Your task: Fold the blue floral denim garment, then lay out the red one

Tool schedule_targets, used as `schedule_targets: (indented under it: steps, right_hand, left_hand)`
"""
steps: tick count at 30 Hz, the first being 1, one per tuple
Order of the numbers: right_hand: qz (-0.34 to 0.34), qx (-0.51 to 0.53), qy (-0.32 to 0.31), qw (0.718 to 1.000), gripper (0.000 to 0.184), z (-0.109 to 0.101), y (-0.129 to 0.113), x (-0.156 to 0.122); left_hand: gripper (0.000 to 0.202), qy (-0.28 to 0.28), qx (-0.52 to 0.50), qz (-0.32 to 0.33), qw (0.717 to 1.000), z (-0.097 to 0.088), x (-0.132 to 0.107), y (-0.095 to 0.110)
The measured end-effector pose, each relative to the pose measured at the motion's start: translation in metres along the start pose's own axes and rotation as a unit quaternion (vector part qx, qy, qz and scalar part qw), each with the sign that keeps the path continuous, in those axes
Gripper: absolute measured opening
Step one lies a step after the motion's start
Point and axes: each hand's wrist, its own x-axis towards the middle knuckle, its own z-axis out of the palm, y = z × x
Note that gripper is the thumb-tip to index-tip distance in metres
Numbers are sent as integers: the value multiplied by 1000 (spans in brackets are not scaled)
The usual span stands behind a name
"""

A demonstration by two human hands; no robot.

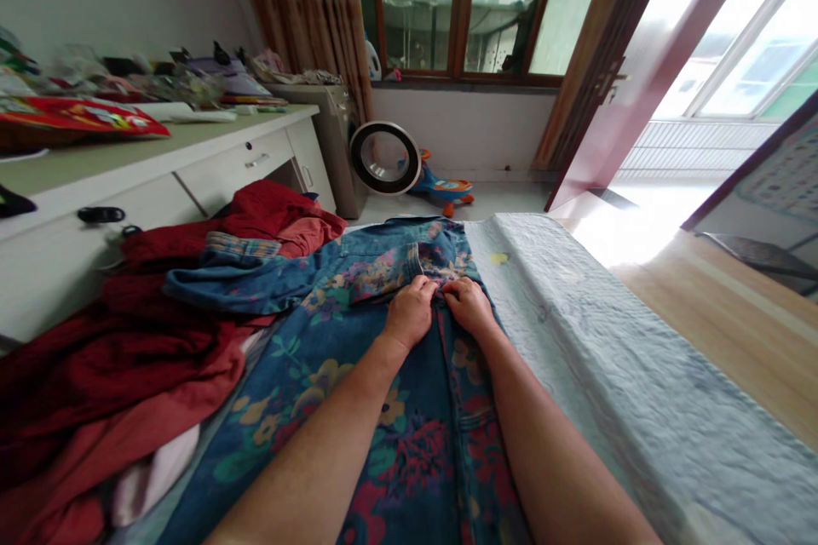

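On far L, I see a red glossy plastic packet (95, 121) atop the white-fronted cabinet (153, 197); packet contents not visible. Cabinet's white rectangular drawer (233, 166) is closed; contents n/a. Next, a crumpled dark-red cloth heap (172, 345), w/ one garment sleeve over it. Behind: grey boxy front-load washer (336, 157), its round, dark-ringed door (385, 157) swung open; drum hidden, can't tell load. Ctr: blue floral denim garment (415, 409), spread on a pale quilted sheet (594, 358). My L hand (410, 311): narrow, fingertips pinching garment's front edge. My R hand (469, 305): likewise narrow, pinching cloth just beside L. Step in hand, I judge: handling front edge. Next move prob. calls for fine fingertip ctrl, both hands.
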Motion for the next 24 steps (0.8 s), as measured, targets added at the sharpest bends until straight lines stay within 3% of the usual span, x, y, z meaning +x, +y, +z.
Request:
schedule_targets:
  steps: [10,18,24]
  right_hand:
    - [9,14,3,1000,22,1,3,2]
    - [-9,-46,-1,999,21,-3,-10,-6]
    - [-20,-65,-6,998,22,-1,-11,-8]
  left_hand:
    - [30,72,-19,17,997,10,14,-6]
    - [16,85,49,-55,994,2,13,-6]
    - [23,27,40,-99,994,-3,12,-2]
